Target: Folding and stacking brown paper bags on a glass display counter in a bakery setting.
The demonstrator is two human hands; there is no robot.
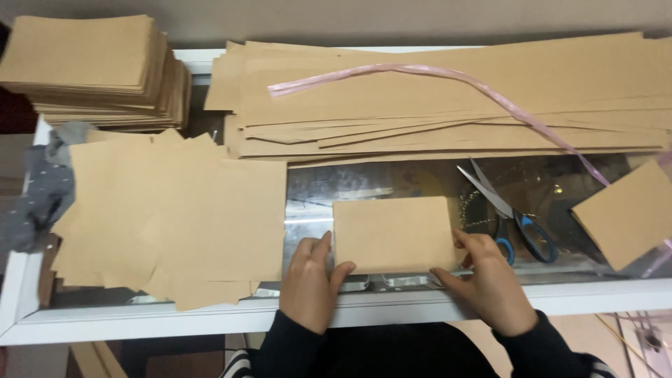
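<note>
A folded rectangle of brown kraft paper [392, 233] lies flat on the glass table top [315, 189] in front of me. My left hand [309, 283] pinches its lower left corner, thumb on top. My right hand [490, 280] grips its lower right corner and right edge. Both sleeves are black.
A loose pile of square brown sheets [175, 217] lies to the left. Long brown sheets [448, 98] with a pink plastic strip [420, 70] fill the back. A folded stack [91, 66] sits at the back left. Blue-handled scissors [514, 220], another brown sheet [626, 213], grey cloth [42, 192].
</note>
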